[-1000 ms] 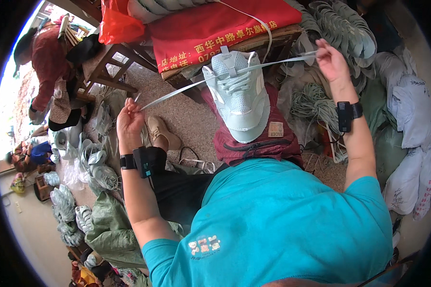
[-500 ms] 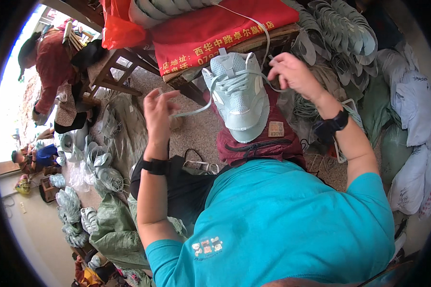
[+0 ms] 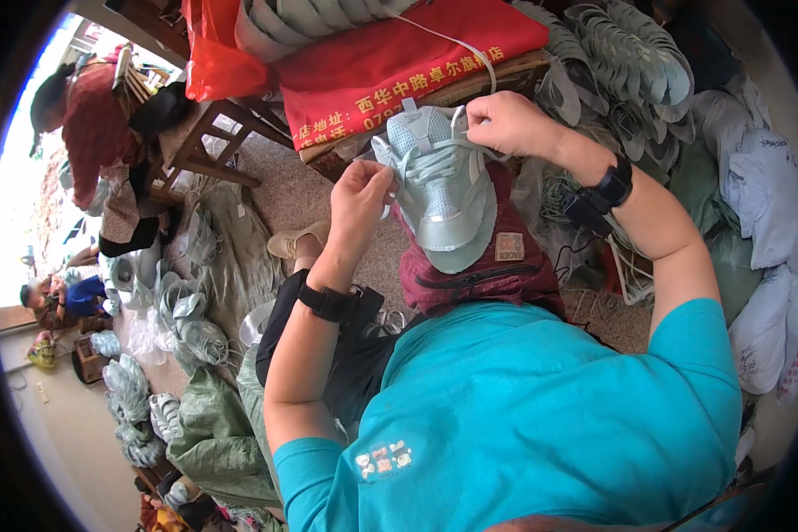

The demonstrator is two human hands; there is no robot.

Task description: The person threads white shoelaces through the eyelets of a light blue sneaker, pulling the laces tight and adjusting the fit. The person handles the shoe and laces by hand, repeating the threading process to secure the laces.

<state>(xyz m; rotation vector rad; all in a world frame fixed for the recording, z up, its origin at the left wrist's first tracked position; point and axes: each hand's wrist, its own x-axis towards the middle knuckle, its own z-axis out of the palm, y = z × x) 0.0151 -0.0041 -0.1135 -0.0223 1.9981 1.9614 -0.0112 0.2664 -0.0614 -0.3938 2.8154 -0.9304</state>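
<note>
My turquoise shirt [image 3: 541,399] is closest, then the maroon zipped cloth [image 3: 496,282] over my lap. The pale mint shoe [image 3: 443,202] rests on it, toe toward me, its lace [image 3: 434,167] crossing the front. My left hand [image 3: 355,206] and right hand [image 3: 512,124] are at either side of its opening, fingers pinched together; whether they grip the lace or the edge, I can't tell. Beyond, a red cloth [image 3: 399,58] covers the table [image 3: 498,85]. A co-worker [image 3: 96,120] bends farther off, to my left.
</note>
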